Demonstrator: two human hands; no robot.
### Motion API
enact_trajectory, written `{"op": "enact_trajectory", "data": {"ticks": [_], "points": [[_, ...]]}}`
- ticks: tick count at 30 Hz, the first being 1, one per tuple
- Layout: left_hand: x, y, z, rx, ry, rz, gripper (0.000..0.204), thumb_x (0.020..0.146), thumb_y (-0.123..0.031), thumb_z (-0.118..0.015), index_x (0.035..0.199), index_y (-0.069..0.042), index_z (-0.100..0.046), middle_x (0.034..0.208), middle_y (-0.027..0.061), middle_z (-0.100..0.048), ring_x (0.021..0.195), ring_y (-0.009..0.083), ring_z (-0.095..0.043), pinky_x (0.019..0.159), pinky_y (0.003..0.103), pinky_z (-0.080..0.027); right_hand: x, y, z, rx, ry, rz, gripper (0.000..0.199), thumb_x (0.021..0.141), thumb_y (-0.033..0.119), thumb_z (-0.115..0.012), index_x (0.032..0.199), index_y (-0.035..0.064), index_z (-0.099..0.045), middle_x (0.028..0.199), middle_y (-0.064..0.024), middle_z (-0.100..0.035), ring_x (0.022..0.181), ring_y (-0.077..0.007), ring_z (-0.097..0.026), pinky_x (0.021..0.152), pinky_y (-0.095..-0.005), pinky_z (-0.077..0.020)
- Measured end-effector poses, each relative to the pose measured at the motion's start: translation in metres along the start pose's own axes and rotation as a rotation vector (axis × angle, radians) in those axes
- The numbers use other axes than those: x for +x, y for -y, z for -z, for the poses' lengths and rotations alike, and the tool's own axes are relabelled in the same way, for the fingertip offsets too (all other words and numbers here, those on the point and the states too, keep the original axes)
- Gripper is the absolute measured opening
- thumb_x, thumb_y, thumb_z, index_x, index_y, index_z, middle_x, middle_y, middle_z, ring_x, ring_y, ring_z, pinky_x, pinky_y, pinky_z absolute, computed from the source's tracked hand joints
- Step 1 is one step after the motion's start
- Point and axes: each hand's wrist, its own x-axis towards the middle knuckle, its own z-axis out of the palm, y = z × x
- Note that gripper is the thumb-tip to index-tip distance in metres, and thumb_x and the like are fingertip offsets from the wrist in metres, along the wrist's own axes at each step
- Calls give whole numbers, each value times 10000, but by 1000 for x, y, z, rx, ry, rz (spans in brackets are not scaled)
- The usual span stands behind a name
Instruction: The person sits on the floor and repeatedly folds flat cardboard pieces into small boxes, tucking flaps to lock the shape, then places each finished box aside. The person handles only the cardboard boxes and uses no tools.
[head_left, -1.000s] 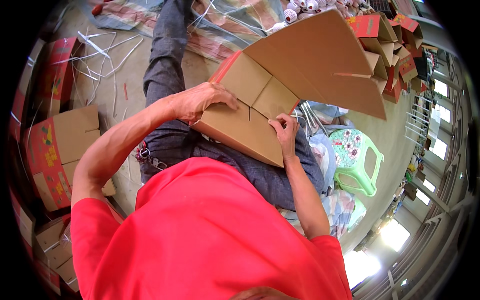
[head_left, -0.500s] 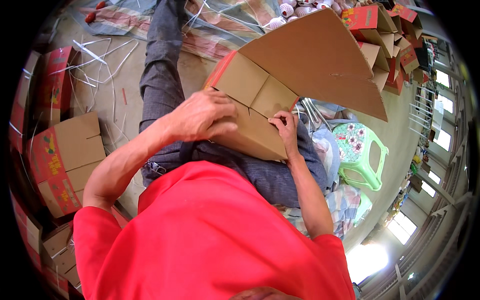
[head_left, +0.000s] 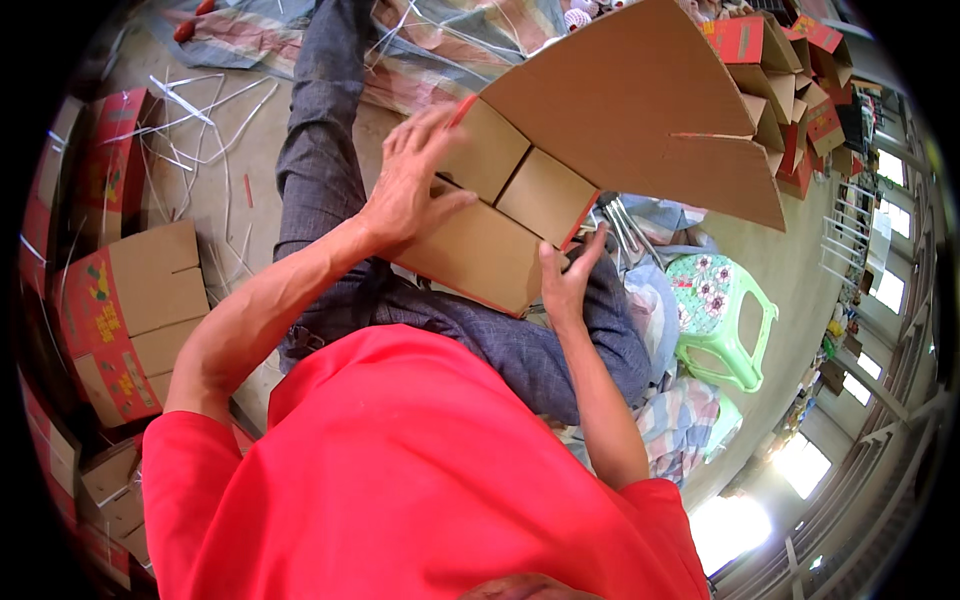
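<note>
A brown cardboard box (head_left: 520, 210) with red outer edges rests on my lap, its folded flaps facing me and one large flap (head_left: 650, 110) standing up at the far side. My left hand (head_left: 415, 185) lies flat on the box's left flaps, fingers spread, pressing on them. My right hand (head_left: 565, 280) holds the box's lower right edge with thumb and fingers. I sit in a red shirt and grey trousers.
Folded red-and-brown cartons (head_left: 130, 310) lie on the floor to my left, with white plastic straps (head_left: 200, 130) scattered beyond them. A green plastic stool (head_left: 725, 310) stands at my right. More stacked cartons (head_left: 790, 90) fill the far right.
My left hand slid up the box from its lower left corner to the upper left flaps. The box tilted and shifted a little on my lap; my right hand stayed at its lower edge.
</note>
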Motion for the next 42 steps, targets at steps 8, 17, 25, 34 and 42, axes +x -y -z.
{"op": "enact_trajectory", "data": {"ticks": [8, 17, 25, 34, 42], "points": [[12, 6, -15, 63, -8, 219, 1091, 781, -385, -872, 1616, 12, -294, 1602, 231, -408, 1490, 418, -370, 1237, 503, -276, 9, -17, 0, 387, 184, -403, 590, 1067, 438, -628, 1458, 11, -514, 1376, -79, -607, 1260, -187, -567, 1074, -361, -462], [131, -110, 92, -1324, 432, 593, 817, 1059, -631, -435, 1555, 16, -374, 1115, 263, -716, 1006, 397, -728, 938, 479, -576, -21, -3, 4, 315, 142, -375, 540, 1055, 357, -623, 1447, 0, -519, 1313, -116, -643, 1203, -213, -598, 1031, -354, -475], [52, -102, 78, -1173, 271, 243, 616, 968, -140, -613, 1546, -75, -410, 1364, 182, -587, 1206, 291, -651, 954, 489, -592, -3, -7, 16, 293, 112, -283, 528, 1039, 284, -627, 1474, 14, -499, 1333, -135, -650, 1239, -273, -612, 1065, -400, -466], [27, -100, 73, -1541, 594, 838, 639, 933, -62, -720, 1510, -4, -451, 1392, 155, -626, 1237, 286, -658, 1067, 478, -539, 9, 1, 59, 13, 186, -19, 462, 1042, 266, -644, 1420, 16, -553, 1325, -123, -652, 1235, -257, -607, 1071, -397, -465], [87, -77, 51, -1409, 588, 597, 584, 923, -150, -775, 1440, 1, -549, 1304, 111, -691, 1153, 229, -688, 1017, 376, -553, 37, -26, 41, -547, 246, 337, 406, 1044, 249, -659, 1373, 18, -601, 1318, -112, -654, 1232, -243, -602, 1075, -394, -464]]}}
